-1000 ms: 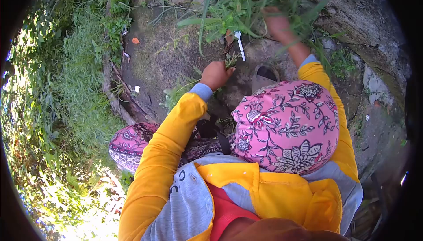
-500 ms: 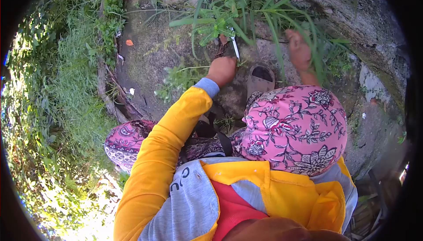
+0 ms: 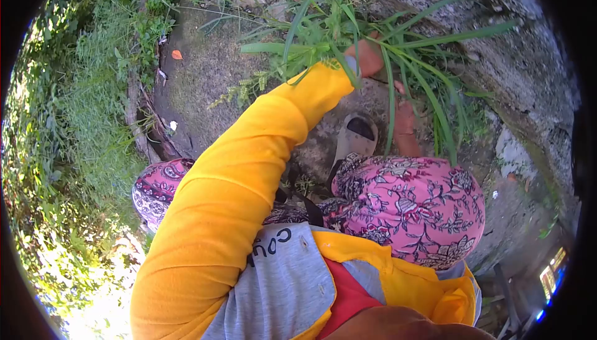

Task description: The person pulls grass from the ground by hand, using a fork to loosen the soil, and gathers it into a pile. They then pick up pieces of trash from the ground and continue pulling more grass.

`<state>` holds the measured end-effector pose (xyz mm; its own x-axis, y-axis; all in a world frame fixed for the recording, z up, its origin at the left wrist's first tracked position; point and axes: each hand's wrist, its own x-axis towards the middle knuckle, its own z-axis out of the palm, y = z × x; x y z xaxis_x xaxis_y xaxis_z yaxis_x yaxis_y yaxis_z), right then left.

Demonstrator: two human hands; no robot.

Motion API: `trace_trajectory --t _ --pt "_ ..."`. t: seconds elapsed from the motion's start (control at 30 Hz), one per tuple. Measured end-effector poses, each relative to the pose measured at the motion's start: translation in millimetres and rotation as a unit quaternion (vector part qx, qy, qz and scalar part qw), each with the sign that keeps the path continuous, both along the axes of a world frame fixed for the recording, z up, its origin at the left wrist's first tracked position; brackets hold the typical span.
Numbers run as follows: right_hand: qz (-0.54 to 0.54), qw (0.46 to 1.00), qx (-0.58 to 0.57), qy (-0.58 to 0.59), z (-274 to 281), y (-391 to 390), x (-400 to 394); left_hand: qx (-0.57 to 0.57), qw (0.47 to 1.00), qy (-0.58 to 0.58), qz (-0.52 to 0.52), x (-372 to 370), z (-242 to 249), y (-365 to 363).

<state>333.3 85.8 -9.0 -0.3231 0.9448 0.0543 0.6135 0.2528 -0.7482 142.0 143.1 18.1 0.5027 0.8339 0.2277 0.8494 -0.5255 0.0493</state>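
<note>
My left hand [image 3: 368,57], at the end of a yellow sleeve [image 3: 249,147], reaches in at the base of a clump of long-bladed grass [image 3: 329,19]. It looks closed, but blades and leaves cover part of its fingers, and what it grips is hidden. Lower and to the right, my right hand [image 3: 405,117] is close to the rock, behind a hanging grass blade [image 3: 390,100]. One of its fingers stretches upward, and nothing shows in that hand. The slim pale blade seen earlier is out of sight.
Beneath the hands lies a weathered stone surface [image 3: 205,85], with a sloping rock face [image 3: 516,60] on the right. A sandalled foot [image 3: 357,135] rests below the hands. Dense greenery [image 3: 93,91] grows on the left, beside a woody root [image 3: 137,103].
My left hand has moved up and right into the grass, and the leafy stem beside it is no longer visible there. My right hand sits lower and slightly left.
</note>
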Motion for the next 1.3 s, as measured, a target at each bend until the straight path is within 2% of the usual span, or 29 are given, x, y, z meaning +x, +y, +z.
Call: trace_trajectory --t 0.03,0.1,0.13,0.23,0.27,0.37,0.4,0.5,0.53,0.63,0.73,0.83,0.87,0.93,0.97,1.03,1.13,1.27,1.3 --pt "0.006 1.000 -0.004 0.025 -11.9 1.6 4.8 -0.050 0.997 0.066 0.005 -3.3 6.4 12.1" --pt "-0.004 0.999 -0.047 0.016 23.7 7.0 -12.5 -0.153 0.969 0.193 0.011 -12.4 21.2 33.6" --pt "-0.010 0.998 -0.068 0.011 35.6 8.6 -20.4 -0.010 0.997 0.076 0.007 -18.5 -3.7 36.7" --pt "0.008 0.998 -0.060 0.026 30.9 8.2 -27.9 -0.062 0.993 0.101 0.024 -19.1 -17.7 43.9" --pt "0.017 0.998 -0.059 0.024 31.8 9.5 -31.1 -0.117 0.990 0.042 0.063 -23.9 -8.5 43.6" --pt "0.046 0.998 -0.048 0.013 31.1 13.7 -38.0 -0.005 0.973 0.196 0.124 -41.9 -23.1 45.2" --pt "0.058 0.998 -0.038 0.009 24.7 16.6 -39.1 -0.084 0.952 0.246 0.162 -43.8 -20.6 47.8" --pt "0.138 0.990 -0.007 -0.027 30.0 26.9 -49.2 -0.207 0.943 0.209 0.153 -55.3 -12.9 43.2" --pt "0.172 0.984 0.003 -0.043 35.5 30.8 -54.2 -0.188 0.947 0.184 0.184 -58.4 -28.6 46.3" --pt "0.243 0.960 0.138 -0.033 35.7 47.6 -71.1 -0.277 0.929 0.109 0.221 -59.6 -41.5 50.5" --pt "0.256 0.929 0.254 -0.089 38.8 81.3 -92.4 -0.304 0.917 -0.010 0.259 -60.2 -20.7 39.6" --pt "0.198 0.922 0.222 -0.248 26.1 103.3 -88.3 -0.322 0.901 0.046 0.288 -52.4 -41.8 46.3" --pt "0.197 0.896 0.227 -0.326 28.1 108.8 -87.7 -0.260 0.918 0.065 0.294 -52.5 -44.1 41.9" --pt "0.150 0.891 0.240 -0.356 17.9 111.3 -90.3 -0.138 0.938 0.102 0.300 -50.1 -50.4 29.0" --pt "0.125 0.887 0.246 -0.370 13.6 112.2 -91.6 -0.203 0.927 0.062 0.310 -49.8 -46.2 28.2" --pt "0.146 0.889 0.200 -0.386 7.1 114.7 -89.6 -0.331 0.886 -0.020 0.325 -48.0 -37.4 27.9" --pt "0.176 0.885 0.156 -0.401 9.2 112.1 -89.9 -0.321 0.871 -0.085 0.362 -47.5 -32.7 16.7" --pt "0.186 0.887 0.095 -0.412 40.8 108.4 -93.2 -0.350 0.831 -0.121 0.415 -40.4 -38.9 15.8" --pt "0.143 0.892 0.126 -0.409 30.9 110.3 -86.5 -0.369 0.819 -0.122 0.421 -39.9 -38.5 18.0"
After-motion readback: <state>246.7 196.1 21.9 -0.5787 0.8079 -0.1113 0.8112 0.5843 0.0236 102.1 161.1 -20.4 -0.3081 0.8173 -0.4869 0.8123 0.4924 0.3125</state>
